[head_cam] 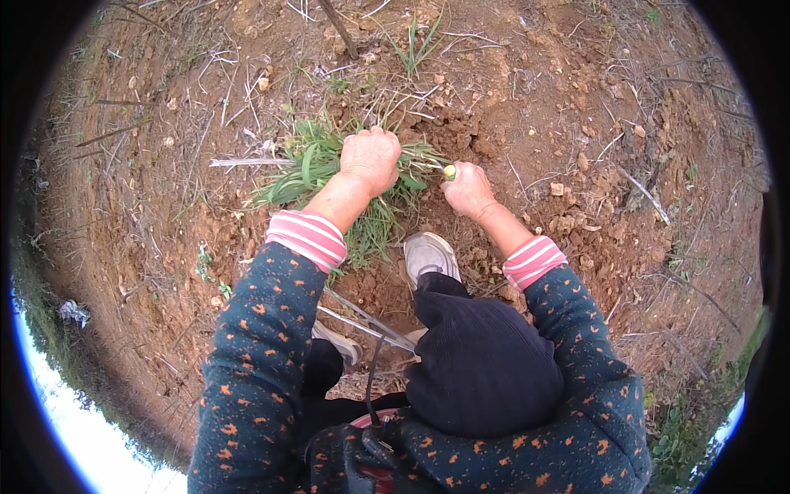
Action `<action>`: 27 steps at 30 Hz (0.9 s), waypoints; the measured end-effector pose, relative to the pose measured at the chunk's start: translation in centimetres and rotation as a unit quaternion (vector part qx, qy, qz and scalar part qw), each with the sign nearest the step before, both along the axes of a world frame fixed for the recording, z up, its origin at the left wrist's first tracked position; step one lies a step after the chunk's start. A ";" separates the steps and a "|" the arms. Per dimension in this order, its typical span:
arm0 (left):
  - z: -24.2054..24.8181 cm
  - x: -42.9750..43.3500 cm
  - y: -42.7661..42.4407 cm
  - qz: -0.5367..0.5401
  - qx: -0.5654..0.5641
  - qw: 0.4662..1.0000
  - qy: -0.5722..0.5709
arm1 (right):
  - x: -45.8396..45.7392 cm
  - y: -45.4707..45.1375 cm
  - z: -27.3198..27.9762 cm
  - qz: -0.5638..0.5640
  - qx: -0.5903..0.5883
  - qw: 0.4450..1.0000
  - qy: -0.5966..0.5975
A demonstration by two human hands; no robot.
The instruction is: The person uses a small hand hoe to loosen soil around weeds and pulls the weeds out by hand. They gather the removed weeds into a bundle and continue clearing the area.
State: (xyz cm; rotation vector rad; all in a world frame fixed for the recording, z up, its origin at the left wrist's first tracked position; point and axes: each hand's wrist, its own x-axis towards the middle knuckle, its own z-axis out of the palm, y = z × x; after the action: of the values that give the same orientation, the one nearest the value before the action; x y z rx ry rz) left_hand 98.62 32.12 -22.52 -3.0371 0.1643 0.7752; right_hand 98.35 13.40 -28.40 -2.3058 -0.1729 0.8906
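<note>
My left hand [371, 159] is closed around a bunch of green grass [308, 163] low over the soil, its blades spreading out to the left and downward. Just to the right, my right hand [467, 190] grips the yellow-green handle [450, 172] of a small tool. Only a short metal piece of that tool shows, pointing into the grass; the rest is hidden, so its exact kind cannot be told. Disturbed, crumbly earth [453, 136] lies beyond my hands. Below the grass is my right shoe [430, 254].
Reddish-brown soil [586, 92] with stones and dry stalks surrounds me. A dark stick [339, 28] stands up ahead, with a grass tuft [415, 49] beside it. A pale dry stalk [645, 194] lies to the right. Thin pale strips [364, 321] cross between my feet.
</note>
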 end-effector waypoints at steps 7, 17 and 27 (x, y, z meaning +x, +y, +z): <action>0.9 -0.6 0.9 0.000 -0.025 0.999 -0.027 | -1.8 -0.4 2.2 0.051 0.046 0.990 -0.124; 4.7 -3.7 5.7 0.005 0.013 0.999 -0.043 | -0.6 -4.6 10.0 0.171 -0.123 0.969 -0.125; 9.7 -11.5 5.4 -0.029 -0.092 0.995 0.028 | 9.3 -2.3 12.3 0.187 -0.139 0.967 -0.105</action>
State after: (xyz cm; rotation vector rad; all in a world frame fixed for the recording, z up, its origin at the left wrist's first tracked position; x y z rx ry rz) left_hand 87.09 37.52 -12.80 -3.1667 0.3402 0.8884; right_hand 107.60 11.05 -16.07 -2.6819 -0.6275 0.8934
